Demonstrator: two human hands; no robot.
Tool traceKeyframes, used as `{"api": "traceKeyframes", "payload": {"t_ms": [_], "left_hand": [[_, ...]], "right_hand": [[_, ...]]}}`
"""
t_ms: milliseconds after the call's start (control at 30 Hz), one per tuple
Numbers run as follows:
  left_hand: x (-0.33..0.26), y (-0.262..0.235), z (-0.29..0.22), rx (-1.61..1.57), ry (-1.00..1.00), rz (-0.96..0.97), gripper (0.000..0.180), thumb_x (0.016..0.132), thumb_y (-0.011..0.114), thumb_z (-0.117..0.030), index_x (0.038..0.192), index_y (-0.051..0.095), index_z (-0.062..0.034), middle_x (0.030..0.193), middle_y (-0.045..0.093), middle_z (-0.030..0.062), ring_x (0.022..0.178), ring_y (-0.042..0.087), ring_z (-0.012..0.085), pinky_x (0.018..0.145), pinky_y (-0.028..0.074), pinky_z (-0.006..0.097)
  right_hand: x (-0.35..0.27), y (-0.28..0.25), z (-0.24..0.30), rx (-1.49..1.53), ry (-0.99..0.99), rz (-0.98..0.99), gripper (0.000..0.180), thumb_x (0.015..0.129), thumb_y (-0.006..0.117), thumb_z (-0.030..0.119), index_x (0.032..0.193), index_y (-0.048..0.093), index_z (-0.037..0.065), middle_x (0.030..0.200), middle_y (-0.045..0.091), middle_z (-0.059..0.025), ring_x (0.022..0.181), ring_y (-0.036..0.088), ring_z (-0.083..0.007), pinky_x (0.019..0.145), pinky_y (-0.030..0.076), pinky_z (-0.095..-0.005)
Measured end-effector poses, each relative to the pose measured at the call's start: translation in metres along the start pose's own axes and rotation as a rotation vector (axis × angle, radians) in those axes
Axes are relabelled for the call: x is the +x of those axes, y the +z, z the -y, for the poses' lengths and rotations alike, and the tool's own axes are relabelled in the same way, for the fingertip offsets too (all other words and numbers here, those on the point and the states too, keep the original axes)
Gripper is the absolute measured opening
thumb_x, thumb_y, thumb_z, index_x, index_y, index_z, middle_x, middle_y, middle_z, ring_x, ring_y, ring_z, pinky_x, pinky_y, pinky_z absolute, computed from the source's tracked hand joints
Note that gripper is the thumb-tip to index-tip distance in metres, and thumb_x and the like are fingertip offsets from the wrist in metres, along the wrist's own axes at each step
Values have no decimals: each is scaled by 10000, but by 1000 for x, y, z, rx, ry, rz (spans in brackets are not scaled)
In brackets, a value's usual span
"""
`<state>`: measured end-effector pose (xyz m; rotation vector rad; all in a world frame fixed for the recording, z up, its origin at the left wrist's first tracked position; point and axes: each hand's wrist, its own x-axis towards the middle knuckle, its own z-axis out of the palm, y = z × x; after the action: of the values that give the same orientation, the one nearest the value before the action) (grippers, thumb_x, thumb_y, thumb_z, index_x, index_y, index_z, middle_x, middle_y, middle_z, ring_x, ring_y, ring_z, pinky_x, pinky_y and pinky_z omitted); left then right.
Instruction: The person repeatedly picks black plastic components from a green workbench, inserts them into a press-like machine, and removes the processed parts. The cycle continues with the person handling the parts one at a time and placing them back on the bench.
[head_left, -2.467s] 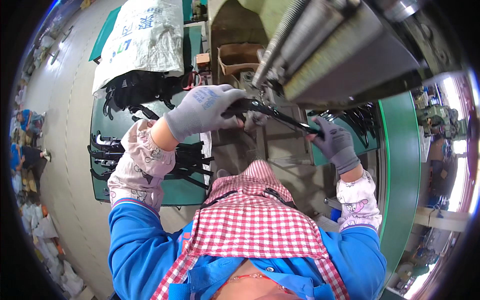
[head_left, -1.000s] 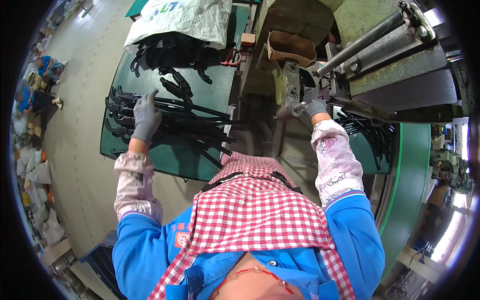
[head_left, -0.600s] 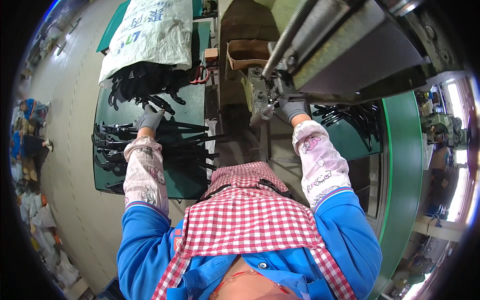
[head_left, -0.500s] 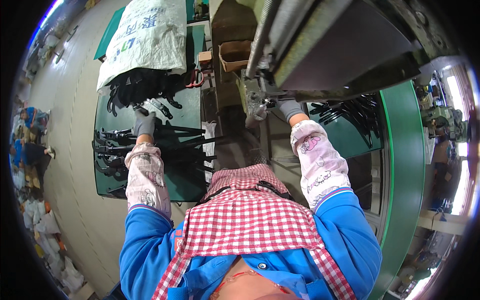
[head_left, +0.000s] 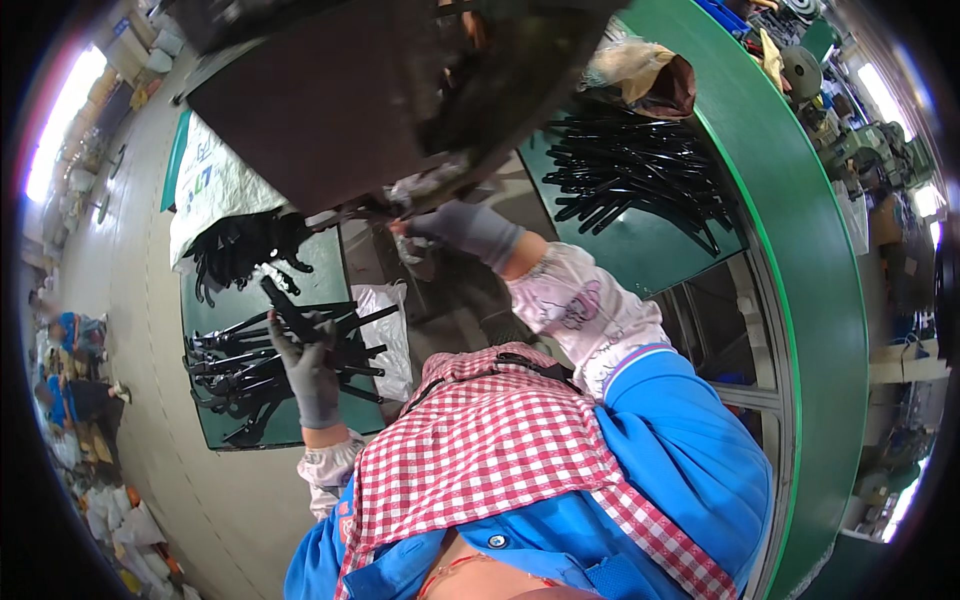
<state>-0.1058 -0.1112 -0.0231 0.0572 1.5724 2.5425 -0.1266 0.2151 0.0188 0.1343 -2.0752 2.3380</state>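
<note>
Pinching a likely stiff black part [head_left: 285,304], best held mid-length, the left grip [head_left: 313,372] sits toward eight o'clock, right grip [head_left: 466,232] unclear.

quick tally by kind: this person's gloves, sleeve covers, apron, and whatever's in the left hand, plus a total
Gray gloves: 2
Patterned sleeve covers: 2
Checked apron: 1
Black piece in the left hand: 1
Total: 6

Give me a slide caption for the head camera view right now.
Gloved left hand holds a black part over a green table; gloved right hand is at a machine.
</note>
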Motion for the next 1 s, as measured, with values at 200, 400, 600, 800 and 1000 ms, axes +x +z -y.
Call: {"api": "traceKeyframes", "payload": {"t_ms": [200, 400, 600, 800, 1000], "left_hand": [[-31, 89, 39, 53, -121, 194, 709, 829, 536, 91, 1492, 343, -67, 1168, 577, 88, 1047, 608, 211, 1000, 497, 411], [-61, 155, 46, 232, -111, 309, 321, 959, 655, -170, 1215, 531, -22, 882, 622, 12, 810, 576, 105, 829, 488, 273], [-97, 175, 69, 231, -420, 187, 304, 918, 586, -15, 1220, 554, -13, 1080, 646, 71, 950, 649, 164, 888, 510, 324], [-109, 213, 75, 466, -457, 313, 459, 906, 607, 15, 1348, 486, 5, 1100, 592, 58, 942, 587, 121, 841, 495, 280], [-80, 246, 35, 733, -528, 306, 482, 892, 692, -41, 1343, 524, -1, 1004, 609, 15, 852, 549, 92, 758, 474, 244]], "right_hand": [[25, -9, -23, -365, -96, 59, 404, 860, 723, 422, 980, 705, 37, 767, 702, -112, 751, 692, -248, 704, 533, -352], [2, -42, 9, -378, -36, -61, 696, 818, 702, 549, 1208, 597, -18, 1058, 697, -245, 1032, 668, -364, 927, 497, -394], [-52, -298, -60, -924, 123, -550, 653, 772, 768, 434, 1309, 585, 110, 1250, 600, -182, 1165, 571, -353, 978, 478, -436], [-145, -436, -64, -1471, 867, -664, 622, 814, 708, 440, 1371, 534, 223, 1437, 480, -103, 1356, 415, -338, 1102, 337, -505], [-136, -432, -80, -1316, 124, -490, 331, 897, 631, 280, 1188, 592, 128, 1169, 616, -175, 994, 629, -405, 833, 523, -474]]}}
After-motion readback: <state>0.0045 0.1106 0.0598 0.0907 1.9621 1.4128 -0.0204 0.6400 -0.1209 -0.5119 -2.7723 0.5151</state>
